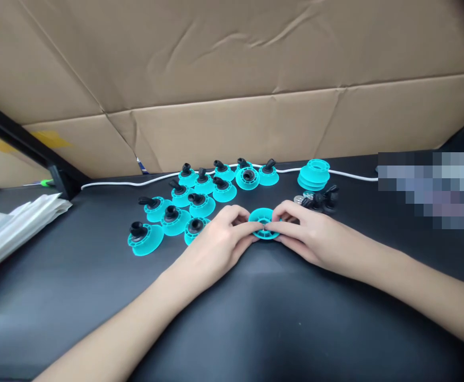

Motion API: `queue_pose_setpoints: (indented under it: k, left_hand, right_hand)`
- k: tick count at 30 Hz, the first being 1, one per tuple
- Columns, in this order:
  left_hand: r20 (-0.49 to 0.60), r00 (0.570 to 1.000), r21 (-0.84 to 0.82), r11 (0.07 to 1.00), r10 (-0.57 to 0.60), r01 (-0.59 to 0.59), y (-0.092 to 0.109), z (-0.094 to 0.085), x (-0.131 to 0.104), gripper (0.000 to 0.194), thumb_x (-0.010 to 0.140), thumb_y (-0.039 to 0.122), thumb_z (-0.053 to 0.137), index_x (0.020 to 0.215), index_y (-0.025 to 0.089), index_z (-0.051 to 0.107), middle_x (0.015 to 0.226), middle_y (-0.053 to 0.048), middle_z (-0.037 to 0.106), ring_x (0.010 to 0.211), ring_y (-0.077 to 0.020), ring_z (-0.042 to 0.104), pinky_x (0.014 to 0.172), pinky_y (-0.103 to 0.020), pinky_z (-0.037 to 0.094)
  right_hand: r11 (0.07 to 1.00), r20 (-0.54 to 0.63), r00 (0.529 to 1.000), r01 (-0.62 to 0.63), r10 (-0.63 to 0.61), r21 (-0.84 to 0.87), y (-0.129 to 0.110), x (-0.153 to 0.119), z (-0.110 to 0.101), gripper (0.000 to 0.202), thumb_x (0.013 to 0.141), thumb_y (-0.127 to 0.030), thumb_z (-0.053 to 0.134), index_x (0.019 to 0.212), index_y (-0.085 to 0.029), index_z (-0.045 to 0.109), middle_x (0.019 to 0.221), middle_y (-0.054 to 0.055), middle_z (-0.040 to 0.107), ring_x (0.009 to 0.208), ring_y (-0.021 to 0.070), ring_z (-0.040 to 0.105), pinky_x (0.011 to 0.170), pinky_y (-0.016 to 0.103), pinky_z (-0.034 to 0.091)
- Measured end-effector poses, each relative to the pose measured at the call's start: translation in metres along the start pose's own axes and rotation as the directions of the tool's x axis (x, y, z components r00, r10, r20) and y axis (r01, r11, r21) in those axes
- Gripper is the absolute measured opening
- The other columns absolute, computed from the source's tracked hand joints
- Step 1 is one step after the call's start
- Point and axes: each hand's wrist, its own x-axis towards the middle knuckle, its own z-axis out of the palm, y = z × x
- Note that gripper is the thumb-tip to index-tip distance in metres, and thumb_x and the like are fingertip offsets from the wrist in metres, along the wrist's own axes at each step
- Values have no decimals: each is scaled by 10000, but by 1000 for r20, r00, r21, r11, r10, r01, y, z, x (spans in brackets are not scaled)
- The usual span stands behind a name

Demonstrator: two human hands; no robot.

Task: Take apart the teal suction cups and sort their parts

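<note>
A turquoise ring-shaped part (264, 214) is held between my two hands above the dark table. My left hand (226, 233) grips its left side, with the thumb over the central opening. On the right side, my right hand (307, 231) grips the same part, its thumb also reaching to the centre. To the left and behind stand several turquoise cups with black fittings, one of them a front-left cup (148, 240). A stack of turquoise parts without fittings (314, 176) stands behind my right hand, and loose black fittings (320, 200) lie before it.
A white cable (132, 184) runs along the back of the black table (232, 318), before a cardboard wall (232, 127). White papers (25, 228) are piled at the left beside a black frame post (62, 180). The right edge is pixelated.
</note>
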Motion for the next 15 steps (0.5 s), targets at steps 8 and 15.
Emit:
queue_pose_setpoints:
  k: [8, 15]
  left_hand:
    - [-30, 1000, -24, 1000, -2, 1, 2, 0, 0, 261, 1062, 217, 603, 1274, 214, 754, 1197, -118, 632, 1119, -242, 658, 974, -399, 610]
    - [-162, 987, -68, 998, -24, 13, 9, -3, 3, 218, 1047, 235, 648, 1232, 192, 754, 1158, -104, 685, 1037, -205, 690, 954, -363, 617]
  right_hand:
    - [1000, 5, 1000, -1, 1, 27, 2, -2, 2, 289, 1095, -193, 467, 1273, -183, 695, 1192, 135, 620, 894, 221, 684, 747, 368, 593]
    - [997, -44, 999, 21, -17, 74, 1, 0, -6, 273, 1080, -178, 477, 1296, -187, 643, 1189, 141, 558, 960, 238, 655, 805, 382, 594]
